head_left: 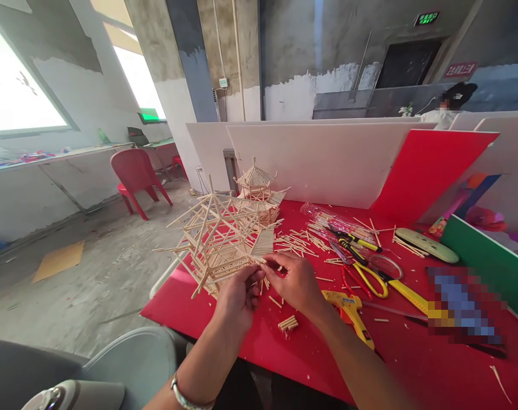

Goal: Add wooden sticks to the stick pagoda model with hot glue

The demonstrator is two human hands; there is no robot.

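Observation:
My left hand (243,289) and my right hand (290,278) meet at the near right side of a stick-built pavilion frame (213,228). Their fingertips pinch together around a thin wooden stick (262,264), partly hidden by the fingers. Slatted roof panels (262,242) sit on the frame's right side, just beyond my hands. Behind it stands a smaller pavilion model (256,188) with a pointed roof. A short bundle of cut sticks (288,323) lies on the red tabletop (267,341) below my right hand.
Loose sticks (299,242) are scattered to the right. Pliers (359,242), scissors (365,276), a yellow glue gun (350,313), a yellow cutter (408,296) and a roll of tape (386,266) lie there. White boards (318,165) stand behind. A person (449,108) is beyond them.

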